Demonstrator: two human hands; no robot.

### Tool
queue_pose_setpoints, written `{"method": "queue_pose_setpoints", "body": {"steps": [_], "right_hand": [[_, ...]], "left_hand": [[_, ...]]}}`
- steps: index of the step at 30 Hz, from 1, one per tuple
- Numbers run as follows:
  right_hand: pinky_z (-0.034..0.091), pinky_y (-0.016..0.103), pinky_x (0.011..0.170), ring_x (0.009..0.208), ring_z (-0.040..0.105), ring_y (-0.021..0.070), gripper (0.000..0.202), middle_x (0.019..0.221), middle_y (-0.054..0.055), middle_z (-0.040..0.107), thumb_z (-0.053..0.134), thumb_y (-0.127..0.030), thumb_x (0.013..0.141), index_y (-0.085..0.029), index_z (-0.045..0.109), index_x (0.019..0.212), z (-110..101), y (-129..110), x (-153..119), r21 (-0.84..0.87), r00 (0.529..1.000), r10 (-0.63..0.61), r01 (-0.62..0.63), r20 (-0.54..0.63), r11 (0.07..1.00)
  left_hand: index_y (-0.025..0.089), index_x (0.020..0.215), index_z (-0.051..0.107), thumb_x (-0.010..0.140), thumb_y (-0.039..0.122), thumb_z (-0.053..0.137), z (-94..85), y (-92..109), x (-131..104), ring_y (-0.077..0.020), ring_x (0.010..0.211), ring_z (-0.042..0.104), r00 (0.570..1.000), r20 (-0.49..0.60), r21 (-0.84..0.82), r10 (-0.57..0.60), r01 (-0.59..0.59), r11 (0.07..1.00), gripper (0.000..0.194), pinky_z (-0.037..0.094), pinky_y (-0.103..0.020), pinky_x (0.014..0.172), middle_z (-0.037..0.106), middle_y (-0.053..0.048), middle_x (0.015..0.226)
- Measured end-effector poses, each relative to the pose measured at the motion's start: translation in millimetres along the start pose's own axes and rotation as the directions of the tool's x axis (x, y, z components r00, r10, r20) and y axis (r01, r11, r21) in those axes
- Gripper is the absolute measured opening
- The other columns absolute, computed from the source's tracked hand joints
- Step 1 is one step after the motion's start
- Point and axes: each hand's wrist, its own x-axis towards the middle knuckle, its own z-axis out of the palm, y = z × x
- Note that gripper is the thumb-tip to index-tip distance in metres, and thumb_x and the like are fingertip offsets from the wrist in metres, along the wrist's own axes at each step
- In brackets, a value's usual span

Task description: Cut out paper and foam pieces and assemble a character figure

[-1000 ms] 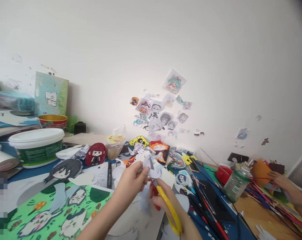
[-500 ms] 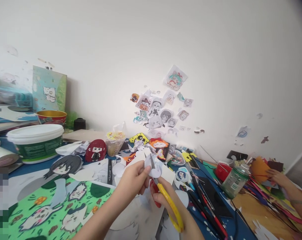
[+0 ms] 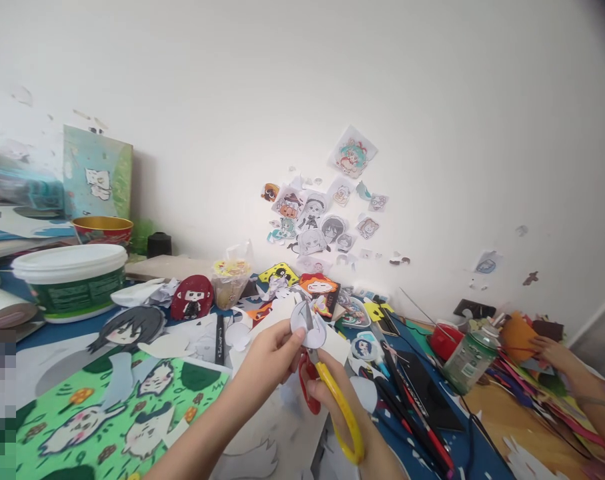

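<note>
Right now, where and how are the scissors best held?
I'd hold the scissors by the yellow loop and red loop, from the wearer's near right side, as the right hand does: the loops face back, while the visible blade points away across the paper.

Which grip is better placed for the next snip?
Right, I'd judge: the right grip holds the red-and-yellow scissors, a blade overlapping the round white paper. The left grip pinches that paper's edge, so seems better suited to steadying it.
</note>
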Motion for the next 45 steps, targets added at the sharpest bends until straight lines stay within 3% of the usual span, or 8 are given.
{"method": "queue_pose_setpoints", "body": {"steps": [8, 15, 18, 25, 33, 39, 45], "right_hand": [[0.036, 0.021, 0.052, 0.054, 0.038, 0.0105, 0.022, 0.062, -0.004, 0.042, 0.050, -0.024, 0.071, -0.017, 0.056, 0.091, 5.7, -3.5, -1.7, 0.050, 1.000, 0.018, -0.019, 0.019, 0.999], [0.041, 0.023, 0.059, 0.063, 0.044, 0.0134, 0.045, 0.074, -0.001, 0.049, 0.049, -0.017, 0.064, -0.021, 0.053, 0.108, 9.8, -2.4, -2.5, 0.120, 0.997, 0.073, -0.071, -0.009, 0.990], [0.042, 0.025, 0.066, 0.070, 0.046, 0.0152, 0.040, 0.078, -0.001, 0.050, 0.049, -0.018, 0.064, -0.021, 0.054, 0.104, 11.3, -1.8, -1.4, 0.105, 1.000, 0.010, -0.007, -0.022, 0.994], [0.036, 0.022, 0.054, 0.059, 0.041, 0.0124, 0.012, 0.064, -0.003, 0.043, 0.052, -0.020, 0.068, -0.018, 0.053, 0.079, 14.4, 9.4, 2.0, 0.012, 0.993, 0.066, -0.065, -0.102, 0.998], [0.033, 0.022, 0.051, 0.057, 0.037, 0.0106, 0.035, 0.069, -0.003, 0.044, 0.049, -0.017, 0.062, -0.020, 0.050, 0.097, 10.8, 6.6, -1.0, 0.112, 0.997, 0.071, -0.069, -0.018, 0.991], [0.029, 0.021, 0.045, 0.048, 0.033, 0.0086, 0.024, 0.058, -0.007, 0.036, 0.049, -0.015, 0.065, -0.018, 0.051, 0.088, 11.6, 14.4, 0.5, 0.078, 0.995, 0.085, -0.081, -0.051, 0.994], [0.034, 0.021, 0.045, 0.050, 0.041, 0.0101, 0.020, 0.062, -0.004, 0.047, 0.048, -0.016, 0.058, -0.019, 0.052, 0.078, 9.6, 28.0, 5.9, 0.063, 0.997, 0.052, -0.048, -0.055, 0.997]], "left_hand": [[0.022, 0.058, 0.033, 0.080, 0.046, 0.040, -0.9, 5.2, -3.0, -0.0092, 0.046, 0.039, 0.985, -0.145, 0.048, 0.098, -0.092, 0.995, 0.033, 0.030, -0.020, 0.042, 0.040, 0.007, 0.050], [0.022, 0.057, 0.029, 0.080, 0.043, 0.040, 2.7, -2.8, -1.3, -0.0092, 0.043, 0.035, 0.973, -0.180, 0.179, 0.142, -0.109, 0.978, 0.033, 0.028, -0.021, 0.044, 0.035, 0.008, 0.045], [0.022, 0.057, 0.030, 0.079, 0.044, 0.041, 4.8, -3.3, -2.6, -0.0091, 0.042, 0.036, 0.979, -0.173, 0.100, 0.109, -0.093, 0.991, 0.033, 0.029, -0.022, 0.044, 0.036, 0.008, 0.044], [0.022, 0.057, 0.033, 0.078, 0.046, 0.043, 4.5, 1.3, -2.9, -0.0088, 0.042, 0.039, 0.987, -0.143, -0.034, 0.068, -0.073, 0.997, 0.033, 0.031, -0.021, 0.044, 0.043, 0.007, 0.046], [0.021, 0.057, 0.037, 0.078, 0.044, 0.045, 3.0, 0.9, -0.7, -0.0080, 0.039, 0.037, 0.993, -0.073, -0.031, 0.089, -0.091, 0.995, 0.032, 0.027, -0.021, 0.041, 0.043, 0.007, 0.044], [0.021, 0.058, 0.034, 0.077, 0.047, 0.045, 3.6, -1.0, -0.6, -0.0076, 0.039, 0.036, 0.995, -0.065, -0.060, 0.072, -0.076, 0.995, 0.034, 0.026, -0.021, 0.041, 0.041, 0.008, 0.044], [0.021, 0.059, 0.036, 0.078, 0.048, 0.044, 3.1, 0.1, -1.4, -0.0076, 0.039, 0.034, 0.999, 0.000, -0.061, 0.052, -0.052, 0.997, 0.034, 0.027, -0.021, 0.041, 0.042, 0.007, 0.043]]}}
